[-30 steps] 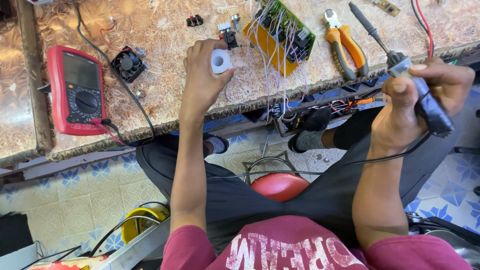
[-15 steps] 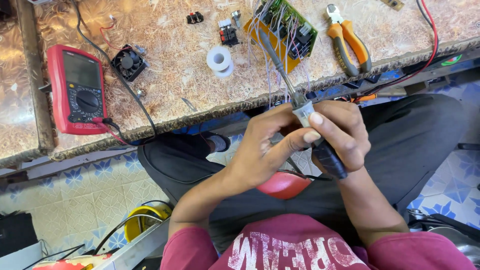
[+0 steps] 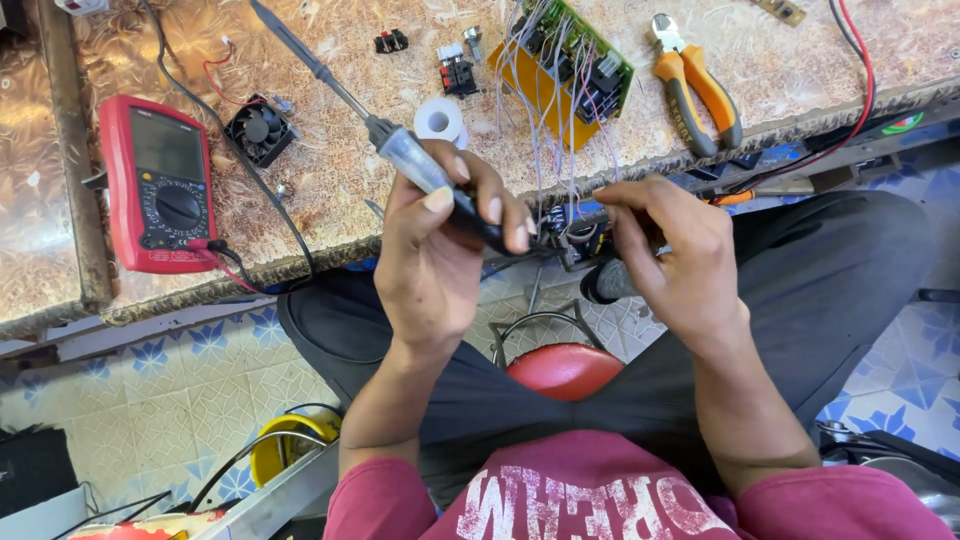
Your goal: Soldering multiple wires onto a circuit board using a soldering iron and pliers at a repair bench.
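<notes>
Soldering iron (image 3: 400,150): held in the left hand (image 3: 440,250), fingers wrapped tight round its dark grip, clear collar and long shaft slanting up and to the far left over the bench (image 3: 330,190). Tip well apart from any board; no joint was being heated.

Right hand (image 3: 670,250): fingers pinched narrow on something small at the bench's near edge, just beside the thin pale wires (image 3: 560,150). What it gripped could not be told; probably a wire end or a small part.

Circuit board (image 3: 570,60): green on yellow, far side of bench, right of centre, tilted, with many wires trailing from it toward the hands.

Solder roll (image 3: 440,120): 1 white spool, standing on the bench just behind the left hand, untouched.

Pliers (image 3: 695,85): 1 pair, orange handles, right of the board, lying idle.

Multimeter (image 3: 160,185): red, left end of bench, leads plugged in, not in use.

Fan (image 3: 260,130): 1 small black unit, between multimeter and iron shaft.

Connectors (image 3: 455,70): 2 small black parts, far of the spool.

Progress, as judged: iron in hand and wiring gathered, so preparation looked done; the soldering itself appeared not yet begun at this moment, with solder not picked up and the tip away from the work.
</notes>
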